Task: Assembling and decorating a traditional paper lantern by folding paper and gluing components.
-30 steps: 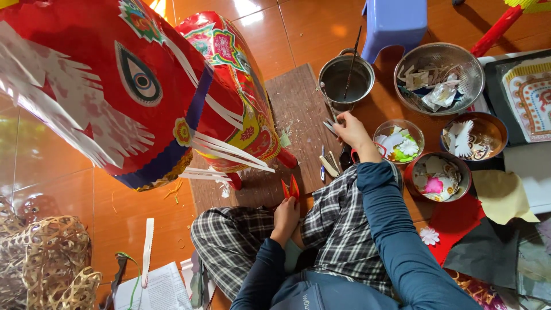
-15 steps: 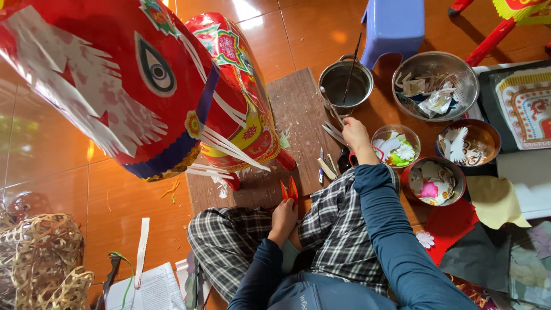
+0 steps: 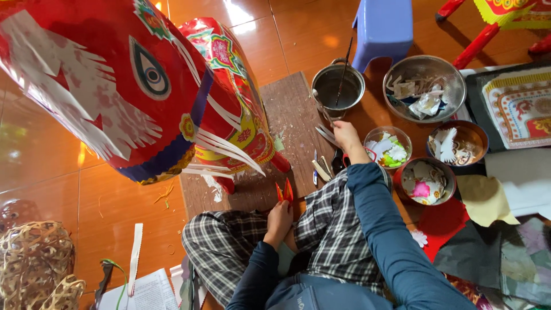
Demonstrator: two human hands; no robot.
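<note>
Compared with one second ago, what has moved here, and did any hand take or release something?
Very little changed. The right hand shifted slightly over the tools beside the metal pot; whether it grips one cannot be told. The left hand keeps holding the small red paper piece at the knee. The red paper animal and the bowls lie as before; only the view drifted.

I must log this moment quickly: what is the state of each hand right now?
Left hand: closed, holding a small red-orange paper cutout.
Right hand: reaching at the thin metal tools on the floor; grip cannot be told.

Red paper animal [image 3: 115, 86] partly cropped
</note>
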